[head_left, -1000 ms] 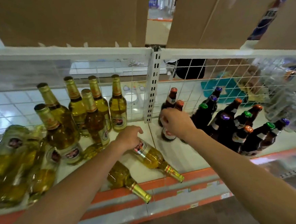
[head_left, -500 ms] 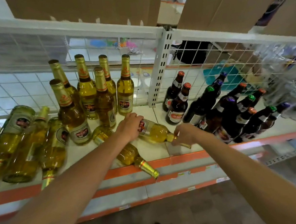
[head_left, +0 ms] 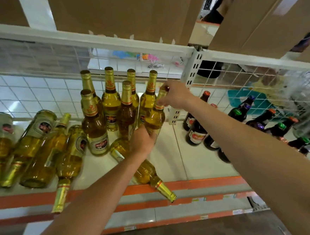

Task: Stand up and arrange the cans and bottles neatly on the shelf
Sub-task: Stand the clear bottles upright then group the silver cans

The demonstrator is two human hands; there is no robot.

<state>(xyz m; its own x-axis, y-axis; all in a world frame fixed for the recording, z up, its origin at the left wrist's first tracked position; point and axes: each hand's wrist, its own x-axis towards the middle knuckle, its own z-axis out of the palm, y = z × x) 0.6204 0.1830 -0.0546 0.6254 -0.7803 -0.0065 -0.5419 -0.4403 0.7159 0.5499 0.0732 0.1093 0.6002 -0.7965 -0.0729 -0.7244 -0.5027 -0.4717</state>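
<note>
On shelf [head_left: 190, 160], just right of standing yellow bottles [head_left: 111, 105]: one tilted bottle [head_left: 155, 117], neck pinched by right hand [head_left: 174, 95], base gripped by left hand [head_left: 141, 142]; one fallen bottle [head_left: 147, 173] beneath left forearm, neck over orange front edge.

Both bare arms stretch forward, converging on one bottle [head_left: 155, 117].
The right hand [head_left: 174, 95] pinches the bottle's neck near the cap with curled fingers; the left hand [head_left: 142, 140], lower and nearer, wraps round its base.

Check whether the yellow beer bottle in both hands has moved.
Yes: the yellow beer bottle, flat on the shelf earlier, swung nearly upright, neck nearer the white post.
</note>
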